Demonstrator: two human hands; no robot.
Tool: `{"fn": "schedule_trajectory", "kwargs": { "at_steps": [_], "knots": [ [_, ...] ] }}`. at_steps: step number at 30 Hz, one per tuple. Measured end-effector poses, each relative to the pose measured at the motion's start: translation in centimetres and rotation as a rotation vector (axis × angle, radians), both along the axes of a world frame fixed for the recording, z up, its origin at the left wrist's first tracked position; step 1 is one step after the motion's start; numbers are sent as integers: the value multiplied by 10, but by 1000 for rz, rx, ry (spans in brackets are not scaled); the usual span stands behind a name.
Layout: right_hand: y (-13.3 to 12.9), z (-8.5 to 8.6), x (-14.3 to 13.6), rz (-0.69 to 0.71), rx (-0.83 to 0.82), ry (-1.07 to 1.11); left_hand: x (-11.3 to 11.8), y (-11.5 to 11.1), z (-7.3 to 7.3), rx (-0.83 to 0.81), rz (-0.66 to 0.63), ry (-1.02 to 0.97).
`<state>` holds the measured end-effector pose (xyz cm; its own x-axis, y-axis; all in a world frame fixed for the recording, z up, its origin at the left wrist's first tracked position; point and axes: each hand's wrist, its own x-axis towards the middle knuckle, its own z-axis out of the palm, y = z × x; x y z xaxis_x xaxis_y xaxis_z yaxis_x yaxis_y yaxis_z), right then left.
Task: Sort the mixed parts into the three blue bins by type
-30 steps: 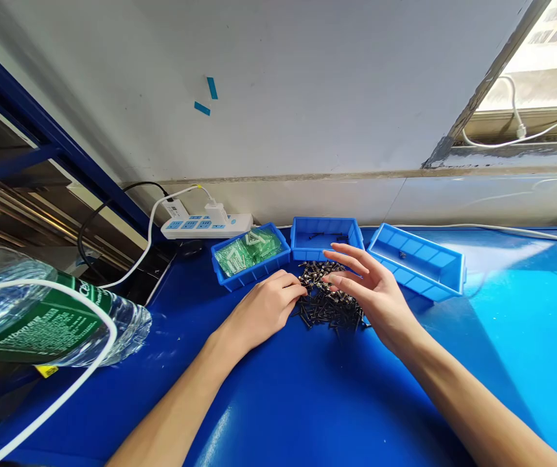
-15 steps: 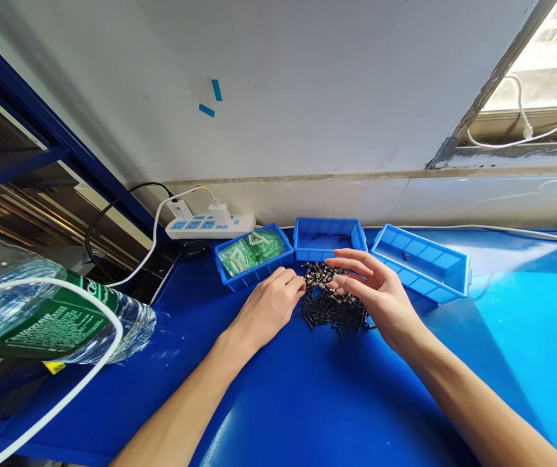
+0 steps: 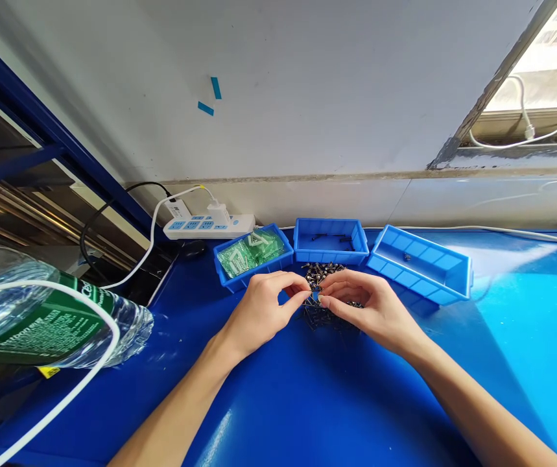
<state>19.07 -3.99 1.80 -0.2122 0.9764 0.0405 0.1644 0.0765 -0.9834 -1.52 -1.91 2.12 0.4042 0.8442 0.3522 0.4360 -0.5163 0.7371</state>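
Note:
A heap of small black screws [image 3: 325, 271] lies on the blue table, partly covered by my fingers. My left hand [image 3: 269, 305] pinches thumb against forefinger over the heap, with a bit of what looks like a screw at its tips. Facing it, my right hand [image 3: 366, 299] has its thumb and fingertips pressed together; what they hold is too small to make out. The two sets of fingertips are almost touching. Just behind the heap stands a blue bin [image 3: 331, 257] with a few black screws inside.
At left, a blue bin [image 3: 257, 274] holds green plastic packets [image 3: 253, 251]. Another blue bin [image 3: 417, 272] at right contains a small dark piece. A power strip [image 3: 239, 227] sits by the wall. A large water bottle [image 3: 64, 318] and white cable [image 3: 83, 383] occupy the left side.
My right hand has come down and left, its spread fingers closing to a pinch. My left hand has lifted slightly from the heap and turned, bringing its pinched fingertips opposite the right ones.

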Motion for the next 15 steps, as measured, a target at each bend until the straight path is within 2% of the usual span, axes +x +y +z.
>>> {"fn": "schedule_trajectory", "kwargs": {
  "at_steps": [6,9,11,15],
  "knots": [
    [-1,-3,-3,15,-151,165,4,-3,1,-208,-45,-141],
    [-1,-2,-2,60,-169,154,1,-3,1,-277,-45,-201],
    [1,-3,-1,69,-184,134,-4,-1,3,-285,-84,-105],
    [5,-10,2,-78,-83,281,-18,5,3,-216,-163,288]
  ]
}}
